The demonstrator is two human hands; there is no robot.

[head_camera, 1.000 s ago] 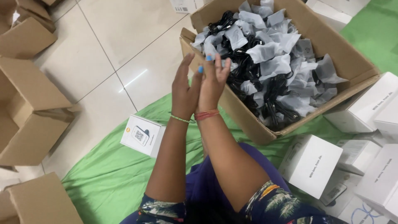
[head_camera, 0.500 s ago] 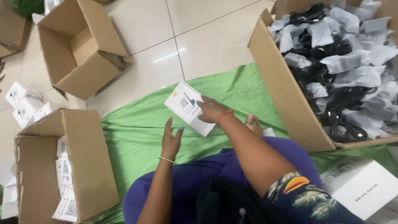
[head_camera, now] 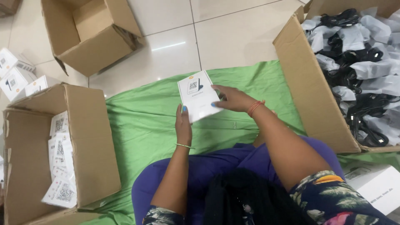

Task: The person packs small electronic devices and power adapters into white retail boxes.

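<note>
1. Lying over the green cloth (head_camera: 146, 125), a small white box (head_camera: 196, 95) is held between both hands, near the middle of the scene
2. The near left edge of the box is gripped by the left hand (head_camera: 183, 125), with fingers closed against it and pointing far
3. The right side of the box is clasped by the right hand (head_camera: 233, 99), fingers curled round the edge
4. A thin bangle is worn on the left wrist, and a red thread band on the right wrist
5. At the left, an open cardboard box (head_camera: 89, 137) is seen, filled with white printed cards (head_camera: 60, 162)
6. At the far left, an empty carton (head_camera: 89, 33) is tipped on the tiled floor (head_camera: 233, 33)
7. At the right, a large carton (head_camera: 308, 96) is packed with black cables in clear bags (head_camera: 362, 71)
8. More white boxes (head_camera: 16, 77) are stacked at the far left edge
</note>
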